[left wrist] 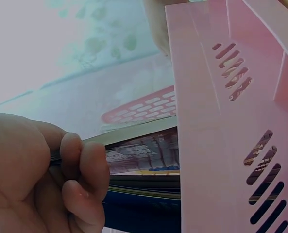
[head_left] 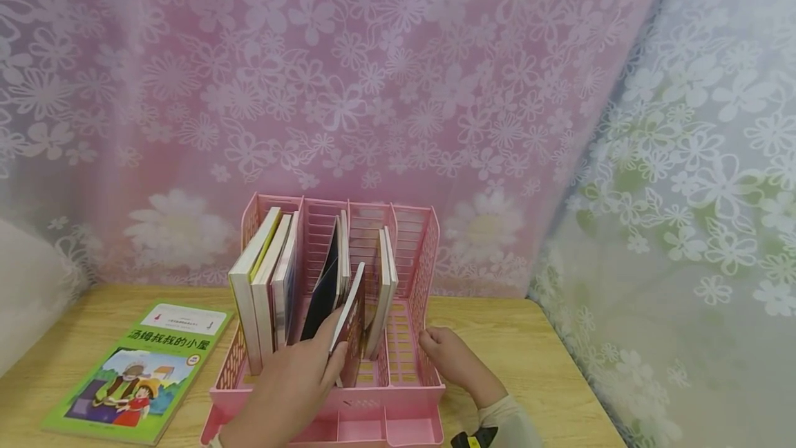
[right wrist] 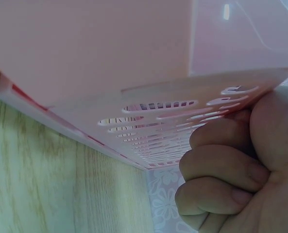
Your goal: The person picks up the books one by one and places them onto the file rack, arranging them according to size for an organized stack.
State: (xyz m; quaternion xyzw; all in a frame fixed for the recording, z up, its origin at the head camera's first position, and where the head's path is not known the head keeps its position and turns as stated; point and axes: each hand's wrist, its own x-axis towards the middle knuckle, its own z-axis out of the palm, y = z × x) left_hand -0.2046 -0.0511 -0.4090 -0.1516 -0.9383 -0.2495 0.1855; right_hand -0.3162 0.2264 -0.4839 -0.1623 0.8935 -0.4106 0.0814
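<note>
A pink desktop book rack (head_left: 410, 396) with several upright compartments stands on the table. My left hand (head_left: 292, 379) reaches over its front and pinches a thin book (head_left: 354, 327) with a dark reddish cover and pale page edges. That book tilts within the third compartment from the left. In the left wrist view, the curled fingers (left wrist: 93, 165) are at the book's edge beside the rack's front panel (left wrist: 207, 145). My right hand (head_left: 457, 361) grips the edge of the rack's right side wall, its fingers (right wrist: 216, 165) curled beside the slotted wall (right wrist: 158, 116) in the right wrist view.
Thick books (head_left: 249, 323) fill the left compartment. A dark book (head_left: 323, 303) leans in the second one. Thin books (head_left: 381, 296) stand right of the held book. A green picture-cover book (head_left: 137, 372) lies flat at left. Floral curtains (head_left: 373, 88) hang behind.
</note>
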